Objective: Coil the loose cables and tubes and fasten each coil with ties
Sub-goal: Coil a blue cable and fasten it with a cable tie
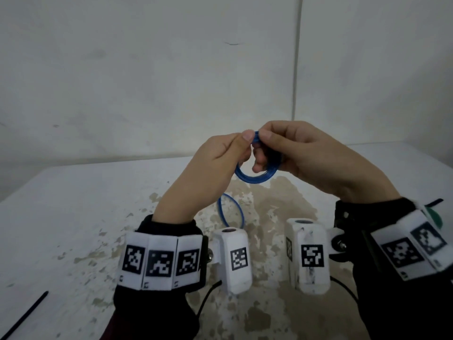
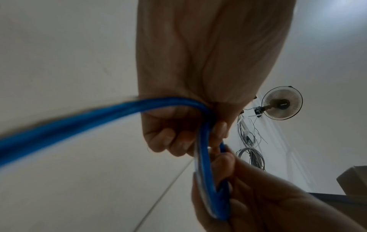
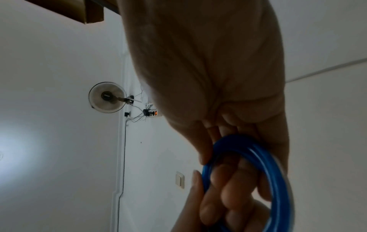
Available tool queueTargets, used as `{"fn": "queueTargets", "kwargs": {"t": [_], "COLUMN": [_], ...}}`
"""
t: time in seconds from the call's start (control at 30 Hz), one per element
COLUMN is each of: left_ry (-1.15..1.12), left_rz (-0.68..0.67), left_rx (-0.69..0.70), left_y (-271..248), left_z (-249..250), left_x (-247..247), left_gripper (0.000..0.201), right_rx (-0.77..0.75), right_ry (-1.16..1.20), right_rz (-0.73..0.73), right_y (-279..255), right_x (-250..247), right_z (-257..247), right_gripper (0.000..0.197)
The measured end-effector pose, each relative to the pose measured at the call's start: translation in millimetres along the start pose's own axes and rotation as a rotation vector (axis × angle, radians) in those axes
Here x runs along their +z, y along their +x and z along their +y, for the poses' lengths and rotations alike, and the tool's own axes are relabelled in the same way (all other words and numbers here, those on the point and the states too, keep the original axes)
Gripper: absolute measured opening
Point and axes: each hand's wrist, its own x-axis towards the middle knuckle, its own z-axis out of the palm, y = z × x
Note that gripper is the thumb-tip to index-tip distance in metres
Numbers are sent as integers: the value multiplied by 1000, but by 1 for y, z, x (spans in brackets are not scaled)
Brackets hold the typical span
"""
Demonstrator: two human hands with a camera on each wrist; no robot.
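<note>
Midair, blue tube (image 1: 255,179) above table (image 1: 73,204)

Bare workroom, stained table (image 1: 73,217), wall fan (image 2: 282,102)

The white bench (image 1: 73,204) — paint worn to brown patches below the fingers (image 1: 247,137) — carries a black cable tie (image 1: 24,315) at their far lower left.
</note>
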Motion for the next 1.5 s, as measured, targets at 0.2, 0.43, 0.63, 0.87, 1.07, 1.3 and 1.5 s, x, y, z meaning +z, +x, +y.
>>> {"fn": "queueTargets", "kwargs": {"t": [0.2, 0.43, 0.63, 0.87, 1.07, 1.3, 1.5], "left_ry": [-127, -173, -118, -57, 35, 51, -187], "left_rz": [47, 132, 245, 245, 51, 24, 120], "left_rx": [-25, 12, 79, 105, 98, 64, -29], "left_y": [0, 3, 1, 2, -1, 1, 6], "left_z": [0, 4, 3, 0, 0, -4, -1], "left_x": [3, 8, 5, 9, 4, 8, 8], "left_gripper": [44, 42, 44, 41, 44, 50, 46], "right_rx": [22, 11, -40, -69, 45, 49, -38], "right_ry": [138, 324, -97, -106, 64, -126, 196], "right_rz": [2, 12, 48, 74, -57, -91, 91], "right_y": [3, 1, -5, -7, -3, -1, 7], "right_x": [9, 14, 4, -6, 0, 1, 10], "right_z": [-3, -9, -10, -6, -3, 1, 3], "right_gripper": [26, 29, 18, 15, 30, 40, 35]}}
